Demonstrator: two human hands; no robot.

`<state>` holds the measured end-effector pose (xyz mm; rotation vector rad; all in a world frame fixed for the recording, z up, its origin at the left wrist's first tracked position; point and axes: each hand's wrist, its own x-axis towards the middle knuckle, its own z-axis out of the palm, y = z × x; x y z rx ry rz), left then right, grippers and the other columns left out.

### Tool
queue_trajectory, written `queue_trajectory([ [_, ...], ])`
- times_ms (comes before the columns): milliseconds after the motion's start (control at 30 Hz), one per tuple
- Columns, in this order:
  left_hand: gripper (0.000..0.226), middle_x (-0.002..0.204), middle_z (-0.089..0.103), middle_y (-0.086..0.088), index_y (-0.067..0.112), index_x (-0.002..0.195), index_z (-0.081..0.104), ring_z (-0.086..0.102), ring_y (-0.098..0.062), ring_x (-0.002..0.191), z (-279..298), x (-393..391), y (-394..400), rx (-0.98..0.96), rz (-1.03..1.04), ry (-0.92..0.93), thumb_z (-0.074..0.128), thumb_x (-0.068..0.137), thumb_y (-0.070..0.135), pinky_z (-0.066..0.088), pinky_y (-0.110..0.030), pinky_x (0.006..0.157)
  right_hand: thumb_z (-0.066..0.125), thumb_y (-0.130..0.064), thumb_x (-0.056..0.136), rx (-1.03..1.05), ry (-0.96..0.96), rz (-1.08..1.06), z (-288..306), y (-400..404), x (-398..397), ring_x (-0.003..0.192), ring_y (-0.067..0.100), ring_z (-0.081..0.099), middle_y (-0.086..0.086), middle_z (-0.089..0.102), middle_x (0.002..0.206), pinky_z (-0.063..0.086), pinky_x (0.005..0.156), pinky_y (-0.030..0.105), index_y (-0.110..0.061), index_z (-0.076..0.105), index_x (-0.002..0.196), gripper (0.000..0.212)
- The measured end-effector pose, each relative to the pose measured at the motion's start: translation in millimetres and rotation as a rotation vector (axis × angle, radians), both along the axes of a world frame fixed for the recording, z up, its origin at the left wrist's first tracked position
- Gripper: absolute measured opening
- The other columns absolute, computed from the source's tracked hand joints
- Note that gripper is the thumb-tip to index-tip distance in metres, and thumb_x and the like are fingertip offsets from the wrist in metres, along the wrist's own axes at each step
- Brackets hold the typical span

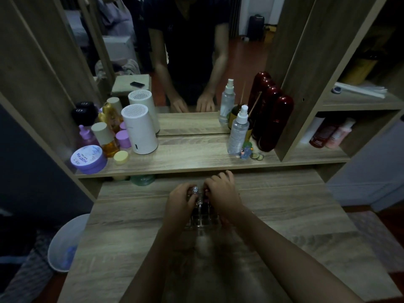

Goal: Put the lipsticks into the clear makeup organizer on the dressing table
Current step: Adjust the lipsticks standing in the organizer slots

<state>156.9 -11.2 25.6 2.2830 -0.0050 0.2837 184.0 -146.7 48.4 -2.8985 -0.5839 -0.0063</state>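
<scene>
Now both hands (202, 197) cup the clear gridded organizer (202, 218)

The room is dim. A wood-grain surface (131, 237) stands below a mirror (185, 62) flanked by open shelves (349, 103). A pale bin (65, 243) sits on the floor at left, beside a dark wall (32, 171).

Both forearms reach toward 12 o'clock, converging. The left hand (179, 199) and right hand (220, 191) sit knuckles up, fingers curled down, almost touching at the fingertips.
</scene>
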Motion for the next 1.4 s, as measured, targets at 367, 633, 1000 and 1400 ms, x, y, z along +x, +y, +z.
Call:
queue_trajectory([
  [367,0.029,0.103,0.070,-0.013,0.007,0.109,0.064,0.063,-0.022,0.092,1,0,-1,-0.003,0.019,0.010,0.065,0.080,0.007,0.048,-0.030,0.081,0.052,-0.028,0.092,0.054,0.026,-0.035,2,-10,-5,0.120,0.023,0.048,0.005,0.055,0.126,0.025,0.113,0.042,-0.018,0.052,0.123,0.033],
  [633,0.035,0.106,0.068,-0.011,0.007,0.110,0.062,0.061,-0.020,0.095,0,-2,1,-0.012,0.016,0.020,0.067,0.076,0.002,0.043,-0.024,0.082,0.053,-0.023,0.092,0.099,0.117,-0.086,6,-27,-6,0.110,0.028,0.054,0.007,0.054,0.122,0.041,0.096,0.038,-0.016,0.054,0.120,0.029],
  [1000,0.037,0.104,0.069,-0.011,0.008,0.110,0.062,0.062,-0.021,0.094,1,-3,2,-0.024,0.020,0.049,0.067,0.074,-0.001,0.046,-0.027,0.082,0.052,-0.020,0.093,0.118,0.103,-0.091,9,-26,0,0.104,0.027,0.057,0.009,0.063,0.110,0.039,0.095,0.037,-0.014,0.063,0.107,0.019],
  [1400,0.037,0.110,0.067,-0.014,0.005,0.113,0.061,0.059,-0.017,0.095,-2,-8,14,-0.037,0.033,0.063,0.067,0.077,0.002,0.043,-0.025,0.083,0.054,-0.023,0.092,0.149,0.097,-0.120,7,-30,-1,0.105,0.025,0.057,0.007,0.063,0.111,0.038,0.097,0.036,-0.016,0.061,0.110,0.021],
])
